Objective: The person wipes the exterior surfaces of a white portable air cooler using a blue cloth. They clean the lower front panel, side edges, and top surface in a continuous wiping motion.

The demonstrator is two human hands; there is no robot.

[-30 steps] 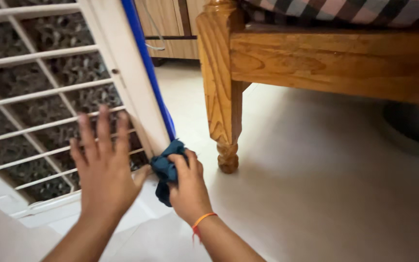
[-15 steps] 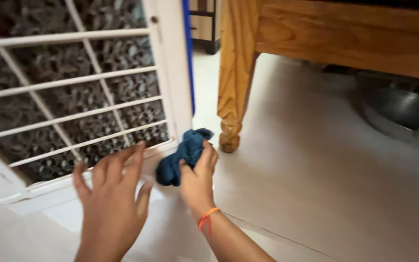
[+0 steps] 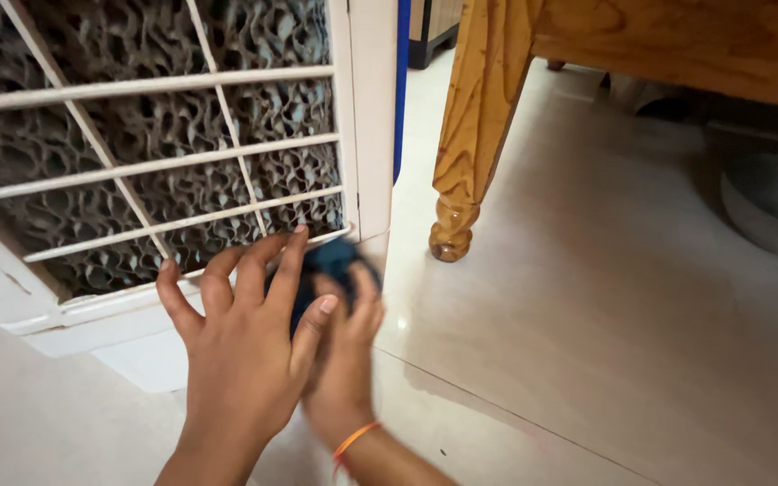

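Crumpled blue cloth point(image 3: 330, 261) in right hand point(image 3: 344, 360), w/ left hand point(image 3: 240, 351) beside.

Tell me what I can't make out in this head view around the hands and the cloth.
- Blue cloth, head view: mostly hidden behind the left hand; its full shape can't be told.
- Right hand: motion-blurred, and partly covered by the left hand, so its grip on the cloth is unclear.
- Metal bowl: cut off by the right edge.
- Wooden bed leg: top cut off by the upper edge.
- White grille panel: runs off the left and upper edges.
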